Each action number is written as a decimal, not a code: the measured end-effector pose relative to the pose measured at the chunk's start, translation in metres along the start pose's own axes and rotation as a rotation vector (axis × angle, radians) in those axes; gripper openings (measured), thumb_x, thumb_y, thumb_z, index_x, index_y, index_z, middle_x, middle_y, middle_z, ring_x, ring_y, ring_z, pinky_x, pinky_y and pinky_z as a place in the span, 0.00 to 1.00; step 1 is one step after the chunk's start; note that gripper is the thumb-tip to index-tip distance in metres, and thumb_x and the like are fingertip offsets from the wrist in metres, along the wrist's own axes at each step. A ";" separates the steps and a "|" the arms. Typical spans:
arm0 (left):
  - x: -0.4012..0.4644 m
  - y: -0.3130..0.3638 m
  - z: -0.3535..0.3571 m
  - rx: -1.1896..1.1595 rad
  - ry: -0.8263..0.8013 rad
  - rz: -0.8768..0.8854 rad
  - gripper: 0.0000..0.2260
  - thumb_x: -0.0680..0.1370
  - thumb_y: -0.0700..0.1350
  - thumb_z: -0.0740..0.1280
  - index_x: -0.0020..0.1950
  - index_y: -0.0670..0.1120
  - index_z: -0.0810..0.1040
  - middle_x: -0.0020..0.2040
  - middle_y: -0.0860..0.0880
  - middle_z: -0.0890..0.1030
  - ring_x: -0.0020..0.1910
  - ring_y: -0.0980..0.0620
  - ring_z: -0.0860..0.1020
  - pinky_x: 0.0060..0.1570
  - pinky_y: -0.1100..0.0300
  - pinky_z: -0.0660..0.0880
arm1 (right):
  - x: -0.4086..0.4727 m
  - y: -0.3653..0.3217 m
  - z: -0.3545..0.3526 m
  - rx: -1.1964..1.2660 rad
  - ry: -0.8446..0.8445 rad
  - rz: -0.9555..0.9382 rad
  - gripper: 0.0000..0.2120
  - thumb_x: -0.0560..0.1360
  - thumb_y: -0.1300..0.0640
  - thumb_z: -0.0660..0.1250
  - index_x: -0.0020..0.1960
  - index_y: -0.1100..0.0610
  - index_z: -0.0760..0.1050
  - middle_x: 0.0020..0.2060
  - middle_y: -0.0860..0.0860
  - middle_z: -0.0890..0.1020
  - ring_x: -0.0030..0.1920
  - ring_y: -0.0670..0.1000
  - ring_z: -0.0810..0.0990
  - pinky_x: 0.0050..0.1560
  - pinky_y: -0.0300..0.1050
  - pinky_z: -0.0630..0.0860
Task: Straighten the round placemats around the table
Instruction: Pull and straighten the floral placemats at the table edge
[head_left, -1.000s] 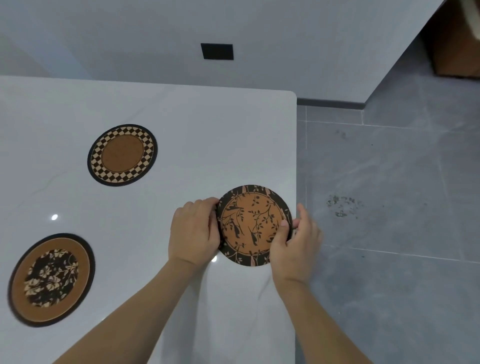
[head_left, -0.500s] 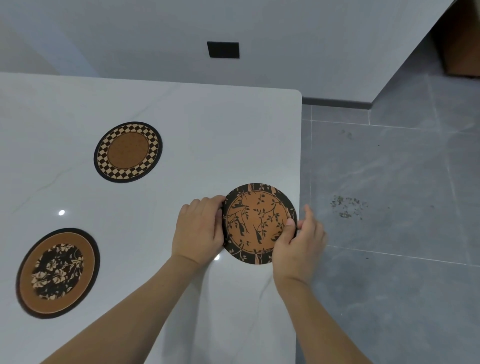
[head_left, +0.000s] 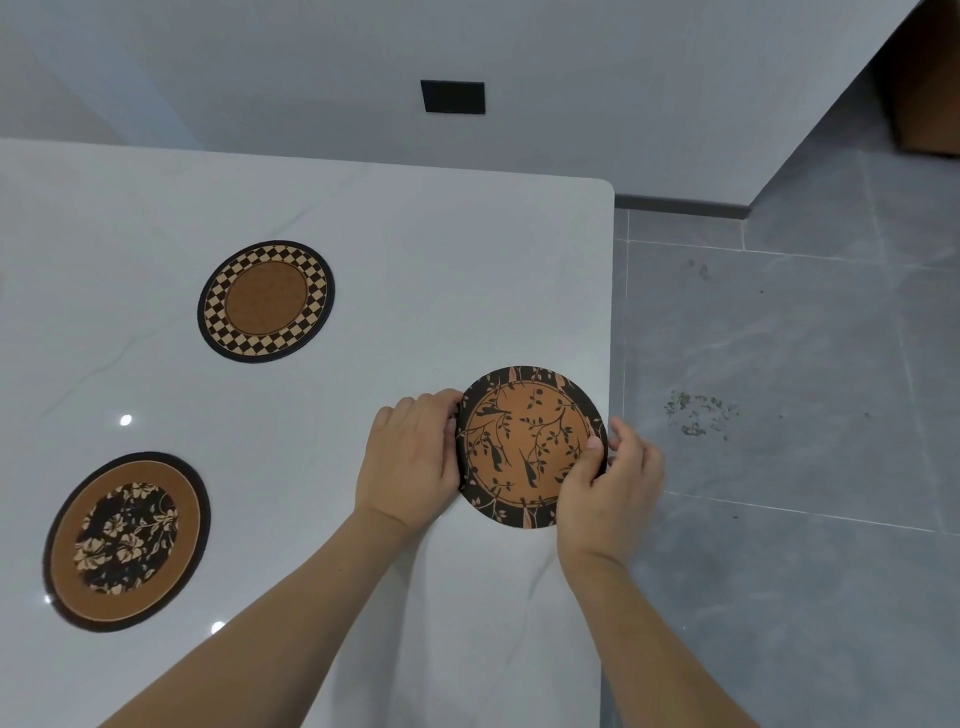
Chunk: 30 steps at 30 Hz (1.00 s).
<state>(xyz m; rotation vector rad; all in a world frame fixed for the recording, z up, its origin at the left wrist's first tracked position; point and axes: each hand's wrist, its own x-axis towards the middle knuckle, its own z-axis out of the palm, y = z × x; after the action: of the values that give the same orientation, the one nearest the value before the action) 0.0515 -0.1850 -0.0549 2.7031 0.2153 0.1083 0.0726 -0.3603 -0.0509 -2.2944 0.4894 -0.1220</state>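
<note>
Both hands are on the bird mat (head_left: 527, 447), which lies flat at the table's (head_left: 441, 249) right edge: the left hand (head_left: 410, 462) is curled with its fingertips against the mat's left rim, and the right hand (head_left: 610, 483) pinches the right rim, thumb on top and fingers past the table's edge, a two-sided hold that I take to be for turning or nudging the disc square to that edge. Farther in, the floral mat (head_left: 124, 540) by the left edge and the checkered mat (head_left: 266, 300) toward the far edge lie flat, well apart and untouched, presumably spaced as place settings.
</note>
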 end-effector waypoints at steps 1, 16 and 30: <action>0.000 0.000 0.000 0.000 0.005 -0.001 0.11 0.80 0.44 0.54 0.59 0.50 0.72 0.44 0.53 0.79 0.41 0.49 0.74 0.45 0.51 0.69 | 0.000 0.000 0.000 0.004 0.001 -0.004 0.14 0.78 0.57 0.62 0.62 0.57 0.74 0.54 0.54 0.75 0.54 0.55 0.75 0.53 0.52 0.77; 0.000 0.001 -0.001 0.052 0.045 0.018 0.10 0.78 0.43 0.56 0.56 0.48 0.74 0.42 0.51 0.76 0.39 0.49 0.73 0.42 0.53 0.68 | 0.001 0.004 0.005 -0.036 0.014 -0.037 0.11 0.78 0.56 0.60 0.60 0.54 0.72 0.54 0.50 0.74 0.52 0.51 0.76 0.46 0.45 0.77; 0.001 0.001 -0.002 0.017 0.075 0.021 0.13 0.77 0.44 0.54 0.57 0.48 0.75 0.42 0.51 0.77 0.40 0.50 0.73 0.43 0.58 0.61 | -0.001 0.006 0.008 -0.076 0.053 -0.129 0.13 0.78 0.59 0.59 0.62 0.59 0.72 0.55 0.55 0.74 0.53 0.53 0.74 0.50 0.45 0.75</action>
<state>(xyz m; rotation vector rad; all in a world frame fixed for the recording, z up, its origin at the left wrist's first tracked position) 0.0520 -0.1844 -0.0525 2.7214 0.2114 0.2158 0.0715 -0.3588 -0.0605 -2.4016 0.3784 -0.2315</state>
